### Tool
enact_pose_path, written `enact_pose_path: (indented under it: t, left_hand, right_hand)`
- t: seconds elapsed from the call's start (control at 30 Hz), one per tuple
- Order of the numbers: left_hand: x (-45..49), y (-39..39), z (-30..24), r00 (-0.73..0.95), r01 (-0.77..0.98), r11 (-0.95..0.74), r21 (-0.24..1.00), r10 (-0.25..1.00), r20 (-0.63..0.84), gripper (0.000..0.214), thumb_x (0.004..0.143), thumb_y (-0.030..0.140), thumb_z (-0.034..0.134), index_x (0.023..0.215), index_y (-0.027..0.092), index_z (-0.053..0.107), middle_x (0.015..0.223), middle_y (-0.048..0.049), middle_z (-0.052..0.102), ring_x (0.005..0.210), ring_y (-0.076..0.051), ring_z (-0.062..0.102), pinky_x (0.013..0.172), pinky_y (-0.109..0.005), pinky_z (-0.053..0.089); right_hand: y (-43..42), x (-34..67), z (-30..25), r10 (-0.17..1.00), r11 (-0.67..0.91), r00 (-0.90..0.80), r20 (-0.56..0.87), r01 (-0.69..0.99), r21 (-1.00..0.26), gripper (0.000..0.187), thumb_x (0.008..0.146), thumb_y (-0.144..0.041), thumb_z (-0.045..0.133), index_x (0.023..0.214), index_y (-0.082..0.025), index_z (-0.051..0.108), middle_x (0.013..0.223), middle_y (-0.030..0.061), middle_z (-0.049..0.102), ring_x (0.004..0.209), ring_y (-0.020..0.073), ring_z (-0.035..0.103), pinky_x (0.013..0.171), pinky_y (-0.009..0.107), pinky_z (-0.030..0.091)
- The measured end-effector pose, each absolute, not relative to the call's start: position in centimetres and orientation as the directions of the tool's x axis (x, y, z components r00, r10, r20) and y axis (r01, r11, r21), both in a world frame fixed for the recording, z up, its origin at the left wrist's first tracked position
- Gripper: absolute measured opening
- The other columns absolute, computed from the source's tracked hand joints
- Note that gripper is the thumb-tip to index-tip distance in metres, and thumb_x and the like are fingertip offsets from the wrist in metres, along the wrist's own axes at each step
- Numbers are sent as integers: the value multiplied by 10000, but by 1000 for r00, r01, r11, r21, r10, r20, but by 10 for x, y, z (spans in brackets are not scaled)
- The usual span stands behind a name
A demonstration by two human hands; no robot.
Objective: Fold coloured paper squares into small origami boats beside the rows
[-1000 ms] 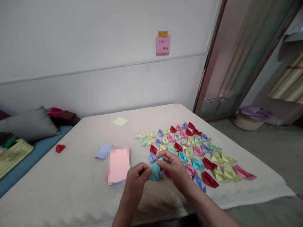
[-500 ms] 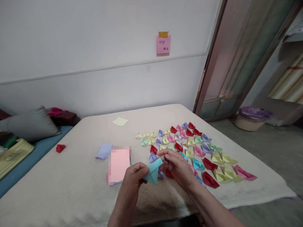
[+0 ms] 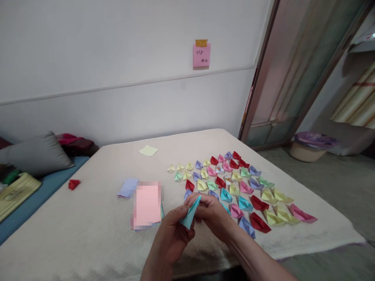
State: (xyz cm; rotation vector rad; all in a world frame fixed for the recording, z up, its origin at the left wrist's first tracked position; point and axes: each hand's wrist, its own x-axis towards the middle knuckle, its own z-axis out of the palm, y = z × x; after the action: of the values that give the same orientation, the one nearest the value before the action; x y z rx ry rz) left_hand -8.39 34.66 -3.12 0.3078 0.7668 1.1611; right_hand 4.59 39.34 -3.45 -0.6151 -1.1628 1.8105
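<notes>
A piece of folded light-blue paper (image 3: 191, 214) is held between my two hands, its pointed end tilted up and to the right. My left hand (image 3: 175, 230) grips its lower left side, thumb on top. My right hand (image 3: 208, 208) pinches the right side, with its fingers partly behind the paper. Just beyond and right of my hands, rows of small folded paper boats (image 3: 234, 189) in red, yellow, blue, pink, green and purple cover the bedspread. My right hand and forearm hide some of the nearest boats.
A stack of pink paper (image 3: 148, 203) lies left of my hands, beside a purple sheet (image 3: 128, 187). Farther off are a pale yellow sheet (image 3: 148, 150) and a red folded paper piece (image 3: 74, 184). A grey pillow (image 3: 38, 154) lies left; a bin (image 3: 310, 147) stands on the floor at right.
My right hand has moved left and closed on the blue paper, which was in my left hand alone. The paper has turned and now appears narrower.
</notes>
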Motion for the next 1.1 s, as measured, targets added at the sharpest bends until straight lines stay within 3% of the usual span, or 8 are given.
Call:
enact_pose_path:
  t: [0.07, 0.13, 0.2, 0.27, 0.4, 0.53, 0.6, 1.1]
  left_hand:
    - [-82, 346, -31, 200, -669, 410, 619, 902, -382, 130, 756, 222, 633, 756, 96, 665, 593, -5, 553, 488, -57, 464, 456, -163, 353]
    - [-84, 347, -29, 135, -555, 357, 752, 930, -341, 162, 768, 250, 613, 705, 105, 652, 609, -6, 554, 518, -66, 462, 482, -172, 355]
    - [-89, 349, -28, -46, -339, 233, 912, 964, -263, 215, 783, 289, 596, 654, 121, 630, 603, 3, 540, 556, -86, 461, 521, -191, 365]
    - [-95, 351, -27, -291, -85, 132, 988, 945, -151, 226, 781, 322, 599, 645, 143, 615, 586, 18, 525, 588, -109, 469, 565, -214, 379]
    - [-99, 350, -28, -523, 236, -33, 971, 838, 155, 165, 788, 336, 594, 828, 179, 622, 739, -8, 594, 695, -161, 541, 646, -267, 430]
    - [-89, 345, -30, -424, 497, -280, 821, 748, 511, 80, 792, 253, 590, 845, 199, 617, 987, -69, 617, 979, -228, 562, 876, -360, 422]
    - [-85, 344, -30, -374, 543, -319, 777, 736, 564, 71, 802, 216, 577, 862, 208, 615, 1053, -82, 607, 1062, -242, 536, 928, -383, 398]
    - [-78, 340, -28, -388, 501, -225, 836, 805, 449, 89, 783, 170, 610, 837, 236, 637, 1120, -85, 580, 1121, -255, 511, 944, -365, 373]
  right_hand:
    - [394, 48, -35, 854, -192, -518, 52, -405, -894, 86, 695, -197, 685, 751, -144, 647, 575, -8, 599, 492, 95, 473, 488, 222, 292]
    - [396, 50, -36, 854, -197, -517, 50, -412, -889, 96, 718, -225, 664, 697, -147, 611, 532, -16, 575, 468, 92, 460, 478, 221, 280]
    - [398, 51, -36, 880, -193, -475, 27, -408, -892, 157, 720, -247, 667, 640, -155, 567, 480, -43, 520, 427, 72, 403, 451, 210, 252]
    - [399, 52, -35, 909, -177, -417, -14, -356, -918, 195, 707, -265, 681, 619, -164, 540, 444, -64, 482, 399, 60, 359, 427, 198, 231]
    - [400, 48, -34, 945, -113, -322, -53, -170, -979, 181, 692, -285, 664, 622, -172, 539, 410, -66, 490, 373, 68, 370, 402, 193, 249]
    - [395, 42, -34, 949, -24, -316, 6, -89, -996, 163, 677, -261, 634, 583, -176, 533, 436, -64, 472, 407, 86, 430, 420, 203, 321]
    - [392, 39, -35, 947, 18, -319, 39, -70, -997, 157, 678, -245, 628, 574, -180, 532, 464, -62, 468, 429, 90, 446, 434, 208, 346]
    - [386, 35, -46, 949, 175, -282, 142, 93, -980, 200, 753, -230, 600, 570, -185, 532, 477, -53, 443, 455, 101, 425, 448, 219, 306]
